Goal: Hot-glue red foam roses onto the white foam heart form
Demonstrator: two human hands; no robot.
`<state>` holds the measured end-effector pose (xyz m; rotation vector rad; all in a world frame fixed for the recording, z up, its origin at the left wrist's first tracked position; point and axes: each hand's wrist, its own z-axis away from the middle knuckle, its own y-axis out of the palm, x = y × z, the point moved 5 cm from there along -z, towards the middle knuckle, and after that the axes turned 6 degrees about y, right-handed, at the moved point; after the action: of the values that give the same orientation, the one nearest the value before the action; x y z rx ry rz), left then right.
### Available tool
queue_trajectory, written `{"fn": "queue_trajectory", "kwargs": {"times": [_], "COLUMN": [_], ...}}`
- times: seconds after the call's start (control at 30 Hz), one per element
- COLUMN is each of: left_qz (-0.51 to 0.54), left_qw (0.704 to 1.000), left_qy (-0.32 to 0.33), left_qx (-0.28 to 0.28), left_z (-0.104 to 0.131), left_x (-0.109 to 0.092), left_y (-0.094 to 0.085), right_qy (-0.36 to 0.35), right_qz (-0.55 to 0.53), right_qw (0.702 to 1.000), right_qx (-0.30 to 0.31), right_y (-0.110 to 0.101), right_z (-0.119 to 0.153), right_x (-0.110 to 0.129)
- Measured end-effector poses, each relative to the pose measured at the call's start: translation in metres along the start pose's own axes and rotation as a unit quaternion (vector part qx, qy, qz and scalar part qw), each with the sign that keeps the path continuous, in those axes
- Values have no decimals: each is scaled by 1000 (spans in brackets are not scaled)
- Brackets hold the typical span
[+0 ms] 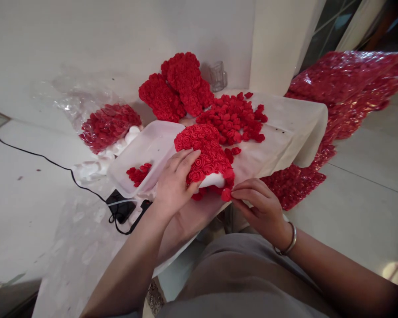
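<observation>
Pale wall (119, 31), white table (293, 117), roses (234, 117)

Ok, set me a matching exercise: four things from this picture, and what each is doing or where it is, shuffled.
1. Left hand
2. Right hand
3. Clear glass
4. White tray

A. Standing near the wall
B. Holding a flower-covered piece
C. Containing a small cluster of red flowers
D. Pinching a single red flower

Pairs: 1-B, 2-D, 3-A, 4-C
</observation>
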<state>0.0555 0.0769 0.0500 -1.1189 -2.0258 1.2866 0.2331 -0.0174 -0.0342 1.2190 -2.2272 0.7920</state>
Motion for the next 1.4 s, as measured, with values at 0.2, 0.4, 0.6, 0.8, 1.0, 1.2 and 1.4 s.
{"fn": "queue_trajectory", "kwargs": {"times": [0.2,0.4,0.6,0.8,1.0,1.2,1.4], "left_qz": [60,166,191,189,185,172,159], "left_qw": [996,957,942,946,951,954,958], "left_qy": [-61,-236,-277,-263,-249,-244,-237], "left_qx": [-34,-30,-3,2,-8,-12,-12], "left_z": [-8,-9,-2,3,6,7,8], "left_x": [13,21,13,6,6,1,-1], "left_y": [-16,-51,-60,-52,-51,-46,-42], "right_qy": [-2,-9,37,143,303,351,340], "right_qz": [-21,-53,-115,-171,-224,-201,-126], "right_qw": [1000,998,992,974,926,903,918], "right_qx": [-20,-35,-38,-50,35,141,160], "right_y": [-9,-37,-67,-63,-52,-41,-43], "right_z": [-7,-24,-36,-41,-51,-60,-61], "right_x": [12,40,68,54,19,11,9]}}
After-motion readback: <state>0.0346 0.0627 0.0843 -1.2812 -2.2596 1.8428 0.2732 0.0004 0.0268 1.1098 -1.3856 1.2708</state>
